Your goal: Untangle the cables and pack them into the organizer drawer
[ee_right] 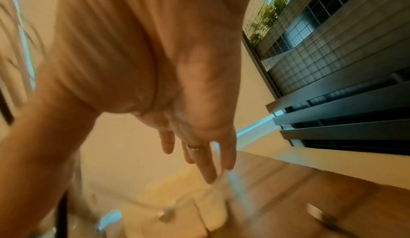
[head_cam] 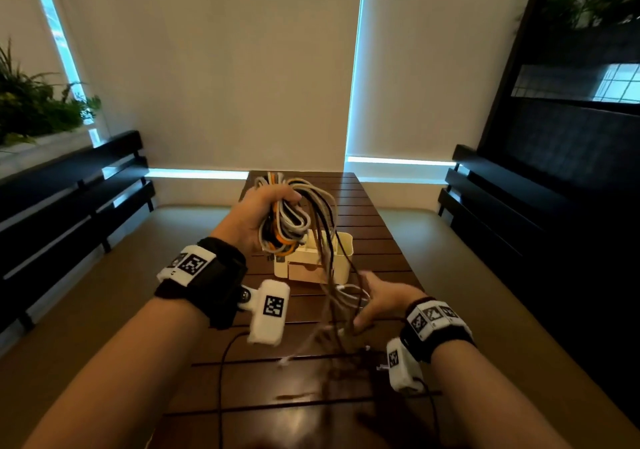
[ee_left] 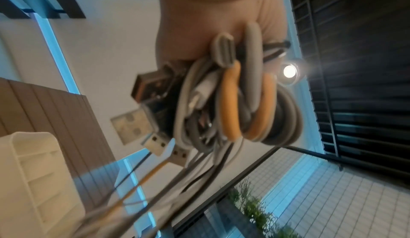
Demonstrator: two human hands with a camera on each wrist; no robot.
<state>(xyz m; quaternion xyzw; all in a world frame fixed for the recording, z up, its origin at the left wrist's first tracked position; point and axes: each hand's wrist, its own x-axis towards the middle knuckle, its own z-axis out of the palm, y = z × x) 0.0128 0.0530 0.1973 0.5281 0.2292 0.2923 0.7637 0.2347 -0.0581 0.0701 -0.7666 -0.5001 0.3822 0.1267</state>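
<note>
Right hand [head_cam: 377, 301] sits low and near over the slatted table [head_cam: 374, 213], fingers straight and spread among blurred dangling strands. Left hand [head_cam: 258, 213], raised farther back, clutches the tangled cable bundle [head_cam: 287, 221] of grey, orange and black loops. Cream organizer [head_cam: 341, 254] stands just beyond, under the hanging cables.

you have the cables [head_cam: 287, 227] bunched in a tangled bundle above the table: grey, white, black and orange loops folded together, with several usb plugs [ee_left: 142, 91] sticking out at the bundle's 9 o'clock in the left wrist view. loose strands trail down toward 5 o'clock, blurred near the tabletop. the organizer [head_cam: 311, 261], a cream plastic box with open top slots, stands upright behind the strands, its drawer [head_cam: 306, 272] facing you.
</note>
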